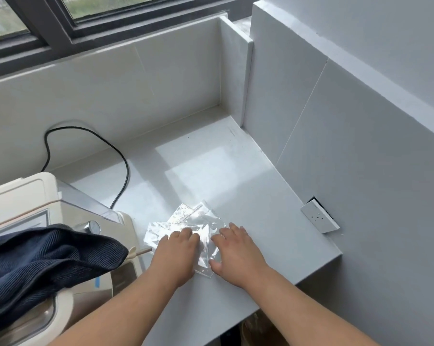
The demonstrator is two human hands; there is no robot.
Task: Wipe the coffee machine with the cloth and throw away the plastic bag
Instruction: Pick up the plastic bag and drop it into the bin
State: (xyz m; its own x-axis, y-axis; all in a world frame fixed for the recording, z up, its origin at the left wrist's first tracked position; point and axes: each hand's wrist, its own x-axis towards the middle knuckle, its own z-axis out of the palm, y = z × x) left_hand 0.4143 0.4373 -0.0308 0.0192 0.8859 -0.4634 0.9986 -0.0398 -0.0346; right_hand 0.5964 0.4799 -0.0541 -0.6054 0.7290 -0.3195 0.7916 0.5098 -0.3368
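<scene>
A dark blue cloth (49,258) lies draped over the cream coffee machine (24,196) at the left edge of a white counter (236,171), with the machine's black cord (121,166) looping behind it. Just right of the machine, clear crumpled plastic bags (198,218) lie flat on the counter in an overlapping pile whose long axis runs away from the person, from the gap between the wrists to well beyond the fingertips.

The left hand (178,253) sits on the pile's near-left part, knuckles raised and fingers bent down onto the film; whether it has pinched any plastic cannot be told. The right hand (236,253) rests on the pile's right edge, fingers spread and nearly flat, thumb out toward the nearest corner, gripping nothing.

Both hands are already on the plastic, neither plainly nearer, so gathering it probably means drawing the far end back toward the palms. A wall socket (319,218) stands at the right.
</scene>
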